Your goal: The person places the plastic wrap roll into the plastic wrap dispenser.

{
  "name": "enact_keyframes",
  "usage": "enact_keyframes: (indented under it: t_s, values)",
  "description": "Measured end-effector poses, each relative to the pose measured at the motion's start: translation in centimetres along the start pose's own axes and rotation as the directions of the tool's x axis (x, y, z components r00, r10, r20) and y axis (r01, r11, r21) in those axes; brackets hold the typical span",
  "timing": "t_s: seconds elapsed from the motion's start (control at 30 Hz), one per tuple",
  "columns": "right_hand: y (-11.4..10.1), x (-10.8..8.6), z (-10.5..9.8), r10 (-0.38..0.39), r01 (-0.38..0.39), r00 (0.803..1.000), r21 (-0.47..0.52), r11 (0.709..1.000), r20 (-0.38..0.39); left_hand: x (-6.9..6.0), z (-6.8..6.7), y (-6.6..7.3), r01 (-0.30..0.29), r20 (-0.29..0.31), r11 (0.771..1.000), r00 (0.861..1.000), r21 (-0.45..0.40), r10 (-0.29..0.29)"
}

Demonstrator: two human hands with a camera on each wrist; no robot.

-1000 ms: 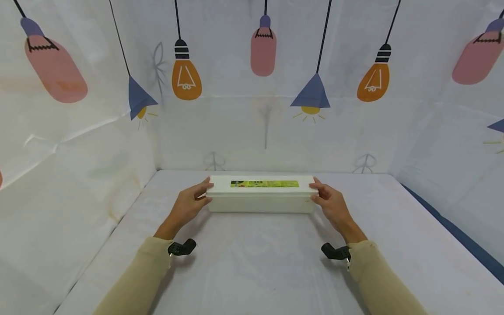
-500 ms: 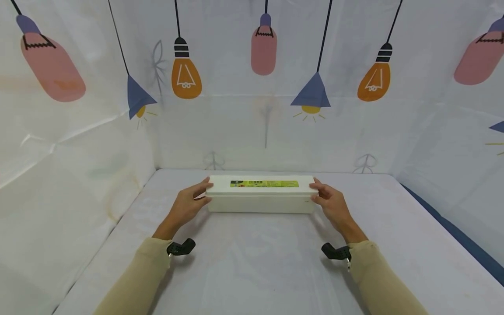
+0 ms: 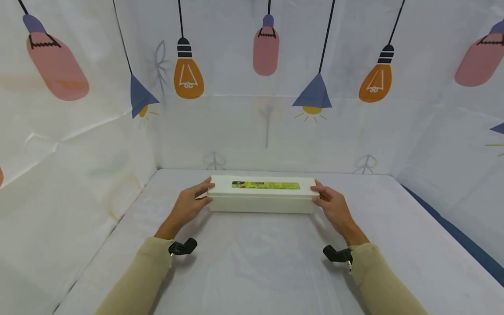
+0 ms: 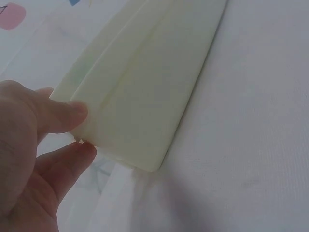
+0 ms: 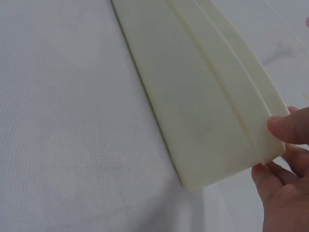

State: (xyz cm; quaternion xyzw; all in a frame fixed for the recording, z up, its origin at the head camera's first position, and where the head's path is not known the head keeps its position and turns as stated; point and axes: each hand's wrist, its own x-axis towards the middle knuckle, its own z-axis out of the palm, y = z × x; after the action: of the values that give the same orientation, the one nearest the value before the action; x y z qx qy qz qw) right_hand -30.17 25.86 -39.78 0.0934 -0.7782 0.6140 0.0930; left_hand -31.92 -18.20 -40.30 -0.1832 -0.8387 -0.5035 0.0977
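Observation:
A long white lidded box [image 3: 261, 204] with a green label [image 3: 265, 185] on its top sits on the white tabletop, broad side toward me. My left hand [image 3: 187, 205] grips its left end, and my right hand [image 3: 332, 208] grips the right end. In the left wrist view, fingers and thumb of that hand [image 4: 29, 150] pinch the box's corner [image 4: 135, 106] near the lid seam. The right wrist view shows the other hand [image 5: 289, 193] pinching the opposite corner of the box [image 5: 207, 106] in a similar way. The box's far side is hidden.
White sheeting [image 3: 232, 127] printed with hanging lamps stands behind the table [image 3: 260, 262] and along both sides. A dark blue strip [image 3: 453, 223] runs along the table's right edge. Both wrists carry black wrist cameras, the left one [image 3: 183, 246] and the right one [image 3: 336, 253].
The head view has shifted very slightly. Both hands keep their hold on the ends of the box, and the box stays in place.

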Motion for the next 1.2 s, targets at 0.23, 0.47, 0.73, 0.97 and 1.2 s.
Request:
enact_keyframes:
  t_s: [0.23,0.47,0.73,0.97,1.2]
  values:
    - [0.4,0.2,-0.3,-0.005,0.006,1.0,-0.03,1.0,0.006,-0.1,0.1,0.1,0.01,0.005,1.0,1.0,0.02,-0.01]
    - [0.4,0.5,-0.5,0.031,-0.028,0.999,-0.093,0.995,0.033,-0.1,0.1,0.3,0.027,0.0,0.998,1.0,0.061,-0.027]
    - [0.2,0.2,-1.2,0.039,-0.022,0.997,-0.249,0.968,0.063,-0.3,0.1,0.3,0.157,0.062,0.987,0.986,-0.019,-0.156]
    - [0.2,0.4,-1.6,0.013,0.012,0.996,-0.282,0.959,0.084,-0.3,-0.3,0.1,0.229,0.093,0.966,0.971,-0.122,-0.218]
    - [-0.3,0.5,-1.6,0.006,0.019,0.996,-0.292,0.956,0.086,0.1,-0.6,0.1,0.205,0.096,0.967,0.977,-0.153,-0.192]
